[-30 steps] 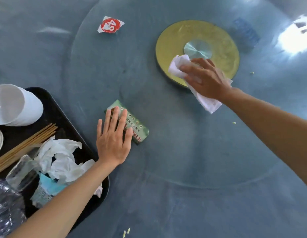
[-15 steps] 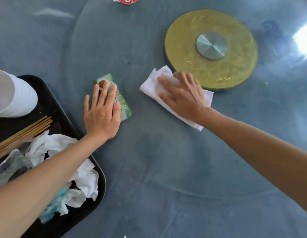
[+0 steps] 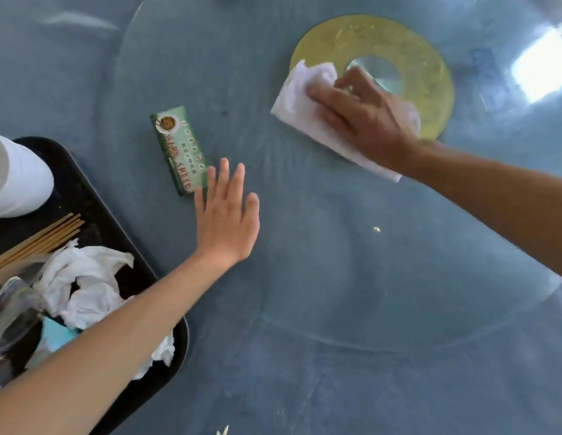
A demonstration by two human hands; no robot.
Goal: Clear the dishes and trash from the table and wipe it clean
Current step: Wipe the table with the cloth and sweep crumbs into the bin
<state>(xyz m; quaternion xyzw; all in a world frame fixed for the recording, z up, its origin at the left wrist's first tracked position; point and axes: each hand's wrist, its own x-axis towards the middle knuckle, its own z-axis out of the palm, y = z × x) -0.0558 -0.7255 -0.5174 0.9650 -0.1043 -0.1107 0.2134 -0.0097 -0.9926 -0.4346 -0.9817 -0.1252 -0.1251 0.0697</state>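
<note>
White cloth (image 3: 300, 103), rumpled and folded, lies on the blue glass table (image 3: 352, 293) at the near rim of the gold turntable hub (image 3: 427, 73), pressed flat under the right hand (image 3: 363, 120), whose fingers are spread rather than gripping. To my eye, long overlapping strokes with even pressure would serve best, gathering the crumb (image 3: 376, 229) toward the black tray (image 3: 85, 196). Left hand (image 3: 228, 219) rests open, flat on the glass, just beside the green packet (image 3: 179, 149).

green packet (image 3: 178, 150) beside left grip (image 3: 226, 215)

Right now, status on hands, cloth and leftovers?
Right hand pressing cloth on table. Left hand flat, open. Green packet, crumb uncleared.
</note>
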